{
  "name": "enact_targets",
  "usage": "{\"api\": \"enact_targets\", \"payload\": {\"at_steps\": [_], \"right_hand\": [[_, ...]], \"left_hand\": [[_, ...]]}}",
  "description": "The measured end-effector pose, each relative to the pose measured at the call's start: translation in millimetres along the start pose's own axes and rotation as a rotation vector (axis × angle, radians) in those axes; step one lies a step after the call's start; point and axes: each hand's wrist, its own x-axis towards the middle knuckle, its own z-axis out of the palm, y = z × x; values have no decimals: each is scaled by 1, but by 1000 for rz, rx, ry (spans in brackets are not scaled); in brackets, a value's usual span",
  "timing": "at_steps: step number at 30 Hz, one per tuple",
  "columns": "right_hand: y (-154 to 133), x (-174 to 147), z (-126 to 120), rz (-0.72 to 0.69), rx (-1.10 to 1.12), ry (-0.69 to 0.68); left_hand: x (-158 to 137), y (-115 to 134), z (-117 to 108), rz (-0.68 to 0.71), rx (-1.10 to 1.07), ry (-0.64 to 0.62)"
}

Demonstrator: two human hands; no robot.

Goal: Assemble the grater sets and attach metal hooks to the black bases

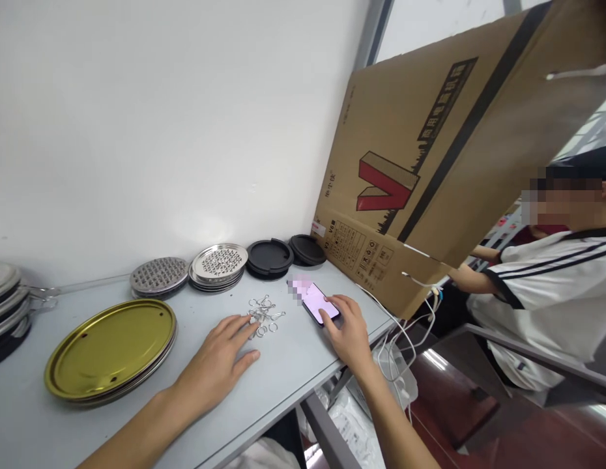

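Observation:
My left hand (219,361) lies over the table with its fingers stretched out. Its fingertips touch a small loose pile of silver metal rings with clasps (268,312). To the right of the pile, my right hand (349,329) has its thumb and fingers on the near end of a smartphone (318,302). The phone's screen is lit pink, and part of it is blurred out. Left of my left hand, a gold-coloured round metal lid (112,352) tops a low stack of discs.
Along the wall stand perforated metal discs (159,275), a stack of silver grater-like discs (219,262) and black round lids (269,256). More stacked discs (4,306) are at the far left. A big cardboard box (381,176) leans at the right; beyond it sits another person (552,280). White cables (413,345) hang off the table's edge.

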Motion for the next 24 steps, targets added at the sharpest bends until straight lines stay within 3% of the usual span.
{"api": "enact_targets", "payload": {"at_steps": [2,8,15,24], "right_hand": [[6,-5,-6,6,42,47],[15,-12,-18,8,41,-95],[13,-13,-16,-11,-27,-151],[14,-15,-15,-21,-4,-93]], "left_hand": [[-1,-1,4,3,32,-26],[-5,-3,7,34,50,-52],[-3,-1,4,37,33,-47],[-4,0,3,34,42,-60]]}}
